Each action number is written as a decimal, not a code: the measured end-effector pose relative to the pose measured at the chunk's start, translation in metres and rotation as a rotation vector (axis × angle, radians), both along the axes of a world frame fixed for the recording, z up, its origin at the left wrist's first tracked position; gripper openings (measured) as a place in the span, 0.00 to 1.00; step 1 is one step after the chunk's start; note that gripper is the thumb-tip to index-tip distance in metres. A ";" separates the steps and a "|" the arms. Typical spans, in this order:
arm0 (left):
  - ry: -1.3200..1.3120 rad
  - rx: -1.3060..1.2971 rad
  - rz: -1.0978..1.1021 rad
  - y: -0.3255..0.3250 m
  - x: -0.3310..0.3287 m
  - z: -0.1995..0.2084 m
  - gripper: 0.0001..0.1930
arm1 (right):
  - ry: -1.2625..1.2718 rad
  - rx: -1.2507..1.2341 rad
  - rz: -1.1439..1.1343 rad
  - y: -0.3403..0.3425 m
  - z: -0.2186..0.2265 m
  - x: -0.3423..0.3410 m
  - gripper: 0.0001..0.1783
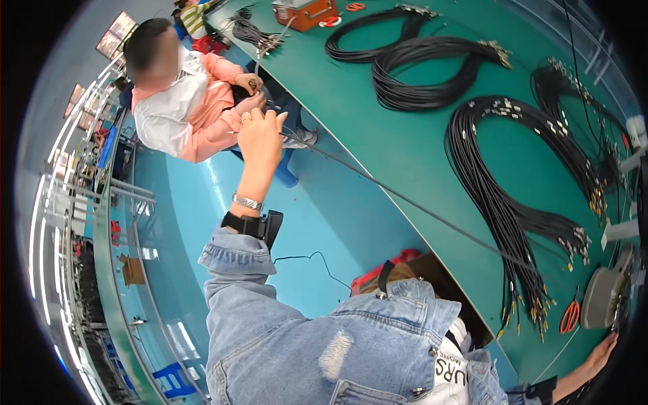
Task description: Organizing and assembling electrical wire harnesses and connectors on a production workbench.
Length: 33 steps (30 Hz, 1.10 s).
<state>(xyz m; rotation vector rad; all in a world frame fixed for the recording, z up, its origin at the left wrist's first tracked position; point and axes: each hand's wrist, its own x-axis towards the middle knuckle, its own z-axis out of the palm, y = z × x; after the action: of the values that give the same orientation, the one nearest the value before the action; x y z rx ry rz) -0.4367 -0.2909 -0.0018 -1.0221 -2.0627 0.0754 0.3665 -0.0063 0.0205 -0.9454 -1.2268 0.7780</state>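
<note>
The left hand [261, 140], upper left of the frame, pinches a black cable [368, 176] that slants across the green table [418, 148] toward the lower right. There the right hand [597, 358] is near a grey machine [597, 298]; I cannot tell whether it grips anything. The step looks like stretching out the cable; the next move probably calls for steady left-hand tension, clear of the coiled bundle [464, 155].
</note>
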 end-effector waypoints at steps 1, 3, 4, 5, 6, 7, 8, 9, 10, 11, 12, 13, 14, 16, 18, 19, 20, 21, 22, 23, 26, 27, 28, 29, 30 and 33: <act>-0.049 0.074 0.012 0.005 0.001 0.000 0.05 | -0.062 0.032 -0.031 -0.013 -0.001 -0.010 0.18; -0.142 0.227 0.027 0.019 0.004 0.003 0.09 | -0.139 0.069 -0.049 -0.029 -0.006 -0.016 0.19; -0.133 0.244 0.033 0.024 0.007 0.005 0.09 | -0.146 0.071 -0.035 -0.031 -0.007 -0.011 0.19; -0.194 0.259 -0.052 0.030 0.011 0.008 0.12 | -0.154 0.072 -0.021 -0.033 -0.011 -0.003 0.19; -0.226 0.282 -0.151 0.036 0.016 0.010 0.15 | -0.177 0.062 -0.003 -0.031 -0.015 0.008 0.20; -0.241 0.295 -0.142 0.043 0.022 0.013 0.15 | -0.201 0.049 0.014 -0.028 -0.020 0.020 0.20; -0.223 0.262 -0.326 0.049 0.028 0.015 0.17 | -0.226 0.035 0.026 -0.026 -0.025 0.031 0.20; -0.209 0.225 -0.504 0.055 0.033 0.018 0.20 | -0.251 0.020 0.034 -0.024 -0.030 0.042 0.21; -0.187 0.238 -0.527 0.060 0.037 0.021 0.20 | -0.274 0.002 0.036 -0.024 -0.035 0.053 0.21; -0.113 0.245 -0.614 0.066 0.041 0.023 0.21 | -0.264 0.016 0.020 -0.021 -0.038 0.061 0.21; -0.037 0.251 -0.703 0.072 0.044 0.025 0.23 | -0.113 -0.097 0.009 -0.015 -0.039 0.069 0.20; 0.047 0.255 -0.794 0.077 0.045 0.026 0.24 | 0.040 -0.208 0.001 -0.009 -0.040 0.077 0.19; 0.045 0.261 -0.807 0.081 0.045 0.026 0.24 | 0.192 -0.321 -0.004 -0.009 -0.042 0.086 0.19; 0.042 0.289 -0.826 0.084 0.043 0.023 0.23 | 0.295 -0.325 0.010 0.008 -0.044 0.097 0.19; 0.039 0.305 -0.837 0.086 0.033 0.021 0.23 | 0.481 -0.344 0.070 0.022 -0.040 0.096 0.20; -0.019 0.321 -0.811 0.089 0.024 0.022 0.22 | 0.529 -0.354 -0.034 0.024 -0.036 0.089 0.20; -0.079 0.336 -0.788 0.096 0.012 0.025 0.21 | 0.576 -0.361 -0.141 0.026 -0.030 0.079 0.20; -0.147 0.342 -0.755 0.104 -0.001 0.029 0.21 | 0.607 -0.349 -0.180 0.028 -0.022 0.065 0.20; -0.115 0.373 -0.796 0.117 -0.019 0.040 0.19 | 0.531 -0.293 0.181 0.026 -0.010 0.050 0.20; -0.091 0.398 -0.826 0.134 -0.039 0.054 0.18 | 0.377 -0.186 0.675 0.024 0.003 0.034 0.20; -0.034 0.440 -0.858 0.177 -0.073 0.090 0.17 | 0.390 -0.235 0.331 0.025 0.028 -0.033 0.19; -0.054 0.457 -0.881 0.187 -0.074 0.097 0.16 | 0.376 -0.211 0.345 0.020 0.032 -0.053 0.18; -0.070 0.474 -0.905 0.198 -0.074 0.106 0.16 | 0.365 -0.184 0.360 0.016 0.034 -0.071 0.18; -0.092 0.488 -0.922 0.207 -0.071 0.116 0.16 | 0.367 -0.143 0.358 0.013 0.036 -0.084 0.17; -0.071 0.493 -0.941 0.212 -0.065 0.121 0.16 | 0.366 -0.142 0.369 0.008 0.038 -0.092 0.17; 0.151 0.380 -1.079 0.206 -0.037 0.115 0.16 | 0.376 -0.160 0.261 0.001 0.037 -0.101 0.19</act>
<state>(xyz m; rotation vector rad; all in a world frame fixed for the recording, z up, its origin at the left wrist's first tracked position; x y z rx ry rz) -0.4739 -0.0851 0.1134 -1.6576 -1.1069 -0.7303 0.2659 -0.0055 0.0576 -0.7297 -0.9757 1.2159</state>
